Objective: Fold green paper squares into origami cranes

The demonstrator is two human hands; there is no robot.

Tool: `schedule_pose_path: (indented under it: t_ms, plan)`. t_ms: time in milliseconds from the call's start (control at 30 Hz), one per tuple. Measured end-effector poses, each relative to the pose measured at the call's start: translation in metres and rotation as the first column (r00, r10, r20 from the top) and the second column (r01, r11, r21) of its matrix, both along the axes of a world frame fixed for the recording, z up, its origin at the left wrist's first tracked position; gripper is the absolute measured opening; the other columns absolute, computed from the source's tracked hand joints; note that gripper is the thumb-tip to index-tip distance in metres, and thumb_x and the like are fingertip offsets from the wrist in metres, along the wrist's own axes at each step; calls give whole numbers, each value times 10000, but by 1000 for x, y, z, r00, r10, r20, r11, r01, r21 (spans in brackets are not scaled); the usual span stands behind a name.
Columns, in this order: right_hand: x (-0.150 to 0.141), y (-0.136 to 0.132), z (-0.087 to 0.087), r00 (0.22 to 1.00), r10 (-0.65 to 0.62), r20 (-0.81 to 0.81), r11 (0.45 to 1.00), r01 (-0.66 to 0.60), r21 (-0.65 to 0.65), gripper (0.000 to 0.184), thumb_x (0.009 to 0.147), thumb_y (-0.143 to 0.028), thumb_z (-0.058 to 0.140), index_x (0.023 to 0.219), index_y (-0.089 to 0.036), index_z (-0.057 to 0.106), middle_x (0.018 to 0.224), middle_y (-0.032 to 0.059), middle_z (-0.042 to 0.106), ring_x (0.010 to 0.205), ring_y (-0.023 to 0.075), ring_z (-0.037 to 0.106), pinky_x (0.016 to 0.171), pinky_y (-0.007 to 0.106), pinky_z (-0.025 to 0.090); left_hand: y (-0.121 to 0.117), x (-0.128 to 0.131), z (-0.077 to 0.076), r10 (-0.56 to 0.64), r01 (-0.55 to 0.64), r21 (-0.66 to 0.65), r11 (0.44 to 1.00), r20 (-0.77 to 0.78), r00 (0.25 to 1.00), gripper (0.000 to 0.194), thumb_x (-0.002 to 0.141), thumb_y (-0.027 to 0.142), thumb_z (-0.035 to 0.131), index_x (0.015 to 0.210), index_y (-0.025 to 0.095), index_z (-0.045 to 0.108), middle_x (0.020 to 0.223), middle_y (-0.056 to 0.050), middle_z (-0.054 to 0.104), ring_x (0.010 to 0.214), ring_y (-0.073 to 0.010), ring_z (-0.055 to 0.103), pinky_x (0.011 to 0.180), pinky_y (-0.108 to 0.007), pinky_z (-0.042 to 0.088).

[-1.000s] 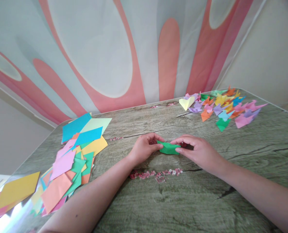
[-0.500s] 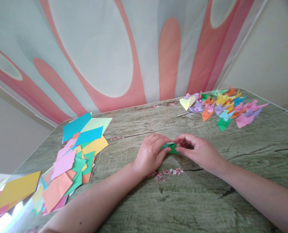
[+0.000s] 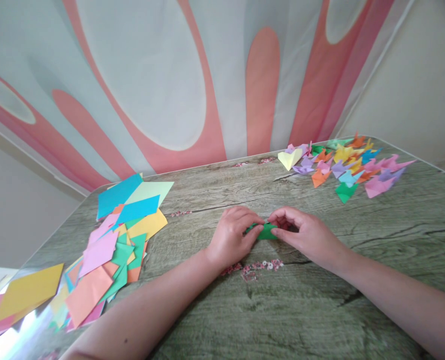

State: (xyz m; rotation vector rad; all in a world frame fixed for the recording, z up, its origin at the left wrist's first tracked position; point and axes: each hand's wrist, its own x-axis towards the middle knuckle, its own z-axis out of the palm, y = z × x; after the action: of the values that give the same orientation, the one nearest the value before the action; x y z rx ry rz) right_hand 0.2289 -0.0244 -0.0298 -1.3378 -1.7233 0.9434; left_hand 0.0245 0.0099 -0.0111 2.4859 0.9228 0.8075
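Observation:
A small folded piece of green paper (image 3: pixel 267 232) is held between my two hands, just above or on the wood-patterned table (image 3: pixel 222 310). My left hand (image 3: pixel 234 231) pinches its left end between thumb and fingers, covering that side of it. At the paper's right end, the thumb and forefinger of my right hand (image 3: pixel 299 231) grip the edge, with the other fingers curled in behind. Much of the paper's fold lies hidden by the fingers.
Loose sheets of coloured paper (image 3: pixel 98 250) are heaped at the left, with a mustard sheet (image 3: pixel 29 292) by the table's left edge. Several folded paper birds (image 3: pixel 342 167) cluster at the back right, beside a pale yellow folded piece (image 3: pixel 290 159). A patterned curtain (image 3: pixel 233 100) hangs behind.
The green paper's upper fold, which stood slightly open, now looks flatter between the fingers. Both hands have barely shifted.

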Motion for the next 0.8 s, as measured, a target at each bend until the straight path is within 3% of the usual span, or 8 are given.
schedule_pose_path:
  t_ms: [167,500,667,800]
  plan:
    - [-1,-1,3,999,4,42,1000,-4,4,142,820,-300,604,938,-248,663,784,-13,669,696,156,599,660,290,474,-1,-1,1,-14,21,83,996,-87,996,199,915,316,565,1035,208,681,958,-70,696,1001,-230,583,943,-412,398]
    - [-1,-1,4,993,13,116,995,-24,99,105,829,-257,603,894,-244,684,818,-1,661,714,163,590,657,297,458,-5,0,3,-17,46,165,985,-178,984,207,928,304,527,1003,192,683,944,-88,686,1007,-243,565,964,-435,367]
    - [0,0,1,992,23,123,992,-38,122,82,830,-244,610,881,-241,674,815,-2,657,717,165,591,663,295,460,-5,1,3,-12,38,149,988,-173,985,193,923,293,529,1012,207,677,938,-82,681,1006,-242,567,980,-446,355]
    - [1,-1,2,992,14,123,991,-30,128,99,831,-229,607,905,-249,670,814,-2,656,720,169,592,658,296,460,-4,1,1,9,-3,58,998,-98,995,138,878,281,603,966,193,663,908,-65,676,944,-226,583,915,-401,401]
